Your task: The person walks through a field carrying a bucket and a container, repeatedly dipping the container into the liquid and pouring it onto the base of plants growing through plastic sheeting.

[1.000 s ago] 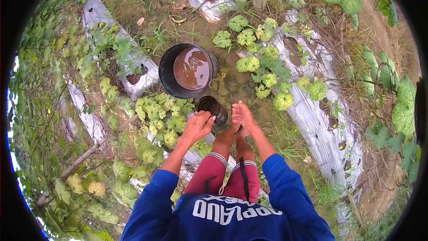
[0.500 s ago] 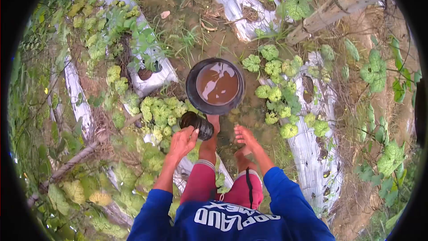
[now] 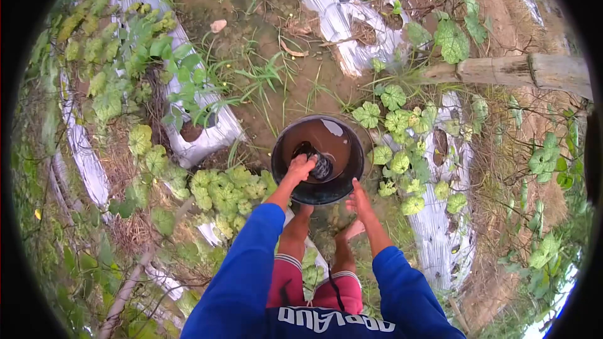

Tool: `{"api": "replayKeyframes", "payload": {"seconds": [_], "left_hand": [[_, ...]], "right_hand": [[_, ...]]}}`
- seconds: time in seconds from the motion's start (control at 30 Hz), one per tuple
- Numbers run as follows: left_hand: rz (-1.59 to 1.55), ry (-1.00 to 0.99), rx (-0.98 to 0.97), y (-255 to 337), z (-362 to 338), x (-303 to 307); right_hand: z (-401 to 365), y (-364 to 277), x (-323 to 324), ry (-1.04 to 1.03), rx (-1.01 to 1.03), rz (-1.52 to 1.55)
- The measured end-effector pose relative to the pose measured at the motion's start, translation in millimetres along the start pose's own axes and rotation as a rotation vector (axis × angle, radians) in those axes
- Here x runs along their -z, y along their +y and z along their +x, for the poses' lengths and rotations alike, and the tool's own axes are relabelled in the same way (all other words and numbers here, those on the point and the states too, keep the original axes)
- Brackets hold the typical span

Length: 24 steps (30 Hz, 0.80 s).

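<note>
A black bucket (image 3: 291, 193) of muddy brown water (image 3: 342, 144) stands in front of my feet. My left hand (image 3: 302, 168) is closed on a dark, can-shaped container (image 3: 321, 167), which is tilted and partly dipped into the water inside the bucket. My right hand (image 3: 358, 201) is at the bucket's lower right rim, fingers apart and fingertips right at the edge, with nothing held in it.
Leafy vines (image 3: 226, 191) grow to the left of the bucket, and more leaves (image 3: 402, 119) lie to its right. Torn silver plastic sheeting (image 3: 433, 226) covers the planting rows. A bamboo pole (image 3: 502, 70) reaches in from the right.
My left hand has moved the can-shaped container from beside the bucket into the water. My right hand has come up to the rim. The view has shifted, with the bucket lower in it.
</note>
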<state>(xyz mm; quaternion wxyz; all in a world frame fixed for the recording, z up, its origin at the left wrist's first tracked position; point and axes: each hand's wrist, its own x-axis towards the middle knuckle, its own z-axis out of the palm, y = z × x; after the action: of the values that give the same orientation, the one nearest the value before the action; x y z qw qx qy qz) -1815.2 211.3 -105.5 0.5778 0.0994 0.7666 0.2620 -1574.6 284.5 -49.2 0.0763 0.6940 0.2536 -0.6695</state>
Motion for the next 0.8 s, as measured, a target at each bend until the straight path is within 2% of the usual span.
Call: {"api": "replayKeyframes", "payload": {"seconds": [0.03, 0.1, 0.2, 0.23, 0.3, 0.37, 0.53, 0.63, 0.7, 0.8], "left_hand": [[0.011, -0.073, 0.031, 8.2, 3.0, 6.8], [0.063, -0.105, 0.083, -13.3, 34.3, 2.2], [0.059, -0.173, 0.214, -8.8, 48.5, 2.9], [0.086, -0.202, 0.249, -9.8, 54.3, 1.2], [0.086, -0.214, 0.266, -11.0, 65.1, -1.1], [0.093, -0.227, 0.276, -13.7, 69.0, -5.1], [0.075, -0.202, 0.242, -17.4, 79.7, -11.4], [0.109, -0.196, 0.246, -19.9, 80.4, -14.4], [0.306, -0.088, 0.131, -18.0, 78.1, -17.2], [0.373, -0.069, 0.018, -15.2, 68.4, -20.5]], "right_hand": [[0.9, 5.6, 2.5, 0.019, -0.038, -0.021], [10.5, 6.8, -3.2, 0.064, 0.109, -0.147], [1.3, -0.8, -13.3, 0.104, 0.129, -0.214], [-2.1, 2.2, -18.3, 0.107, 0.104, -0.215], [-6.5, 5.1, -27.2, 0.163, 0.283, -0.145], [-12.1, 4.6, -29.1, 0.146, 0.263, -0.121], [-7.8, 10.8, -27.6, 0.105, 0.241, -0.099], [1.0, 22.0, -27.7, 0.096, 0.318, -0.036], [3.5, 25.2, -24.4, 0.066, 0.288, 0.009], [3.7, 25.4, -19.0, 0.043, 0.244, 0.005]]}}
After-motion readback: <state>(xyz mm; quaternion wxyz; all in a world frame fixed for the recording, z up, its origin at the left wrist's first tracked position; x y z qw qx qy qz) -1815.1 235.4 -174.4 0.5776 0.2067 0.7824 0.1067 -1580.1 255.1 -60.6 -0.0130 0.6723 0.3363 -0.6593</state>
